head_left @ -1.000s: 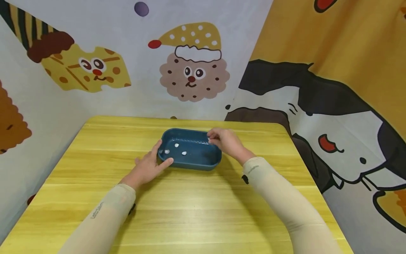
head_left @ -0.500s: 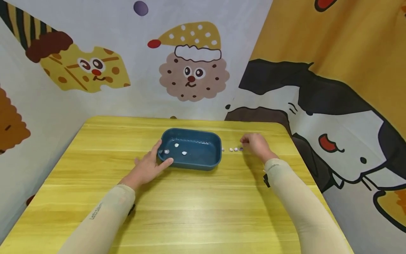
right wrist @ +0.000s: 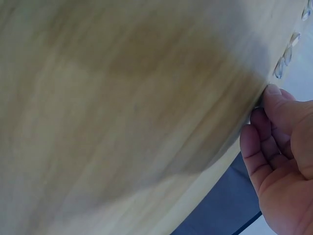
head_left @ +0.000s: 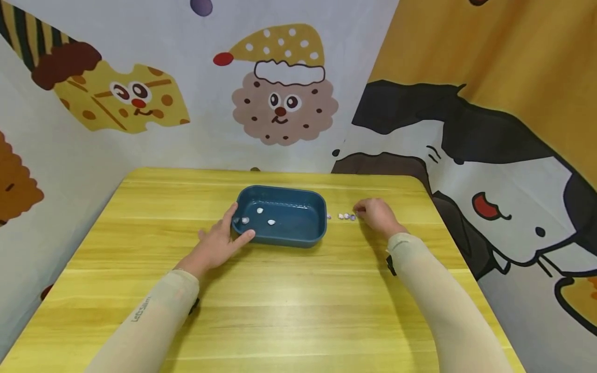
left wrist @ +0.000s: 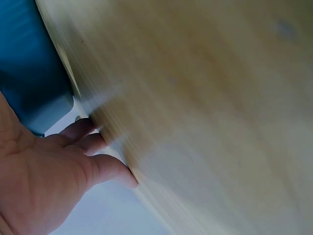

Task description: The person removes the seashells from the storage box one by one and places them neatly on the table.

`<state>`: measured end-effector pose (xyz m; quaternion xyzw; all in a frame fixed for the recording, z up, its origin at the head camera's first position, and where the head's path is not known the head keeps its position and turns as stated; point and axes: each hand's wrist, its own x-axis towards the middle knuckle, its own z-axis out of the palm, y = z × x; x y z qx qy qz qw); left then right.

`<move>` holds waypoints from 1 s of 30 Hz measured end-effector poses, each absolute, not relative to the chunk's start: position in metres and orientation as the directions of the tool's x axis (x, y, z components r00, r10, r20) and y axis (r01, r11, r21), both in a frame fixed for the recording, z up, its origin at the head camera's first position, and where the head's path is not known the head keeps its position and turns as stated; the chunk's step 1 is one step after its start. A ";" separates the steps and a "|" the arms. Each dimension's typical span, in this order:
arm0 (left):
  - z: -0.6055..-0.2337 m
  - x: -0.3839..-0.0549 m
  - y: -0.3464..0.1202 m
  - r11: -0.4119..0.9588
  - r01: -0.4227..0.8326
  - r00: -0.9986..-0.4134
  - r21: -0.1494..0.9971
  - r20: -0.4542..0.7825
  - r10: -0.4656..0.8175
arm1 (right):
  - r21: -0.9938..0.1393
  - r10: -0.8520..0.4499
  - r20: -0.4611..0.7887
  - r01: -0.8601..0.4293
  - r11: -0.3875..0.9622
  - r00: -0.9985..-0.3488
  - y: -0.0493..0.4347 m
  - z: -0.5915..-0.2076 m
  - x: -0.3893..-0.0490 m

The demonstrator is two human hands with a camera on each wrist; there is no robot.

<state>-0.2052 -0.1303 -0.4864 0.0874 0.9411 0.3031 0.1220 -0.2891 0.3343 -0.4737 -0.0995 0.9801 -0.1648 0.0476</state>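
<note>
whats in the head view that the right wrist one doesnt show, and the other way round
Only the head view: the blue tray, the white shells lying in it, the left hand at its left end, the printed cheese and the printed cookie with a spotted hat.

Only the right wrist view: the palm side of the right hand, with curled fingers; the head view shows its back.

Both: the right hand, the row of shells beside its fingertips, and the wood-grain table. Neither settles whether it pinches another shell.
</note>
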 end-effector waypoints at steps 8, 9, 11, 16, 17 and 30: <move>-0.487 -0.204 -0.130 0.802 0.090 -0.954 0.591 -0.179 0.239 | -0.333 -0.218 -0.044 -0.192 0.923 -0.975 0.335 -0.473 -0.289; -0.487 -0.204 -0.130 0.802 0.089 -0.954 0.591 -0.180 0.239 | -0.330 -0.217 -0.043 -0.191 0.924 -0.975 0.335 -0.473 -0.289; -0.487 -0.204 -0.130 0.801 0.089 -0.955 0.591 -0.179 0.238 | -0.325 -0.214 -0.044 -0.188 0.927 -0.976 0.336 -0.472 -0.288; -0.486 -0.205 -0.130 0.801 0.093 -0.955 0.591 -0.174 0.239 | -0.331 -0.198 -0.052 -0.170 0.928 -0.979 0.337 -0.469 -0.287; -0.486 -0.205 -0.130 0.801 0.095 -0.955 0.591 -0.173 0.241 | -0.336 -0.197 -0.047 -0.170 0.926 -0.979 0.337 -0.469 -0.287; -0.484 -0.205 -0.129 0.805 0.092 -0.955 0.586 -0.176 0.237 | -0.376 -0.202 -0.046 -0.170 0.911 -0.978 0.332 -0.472 -0.287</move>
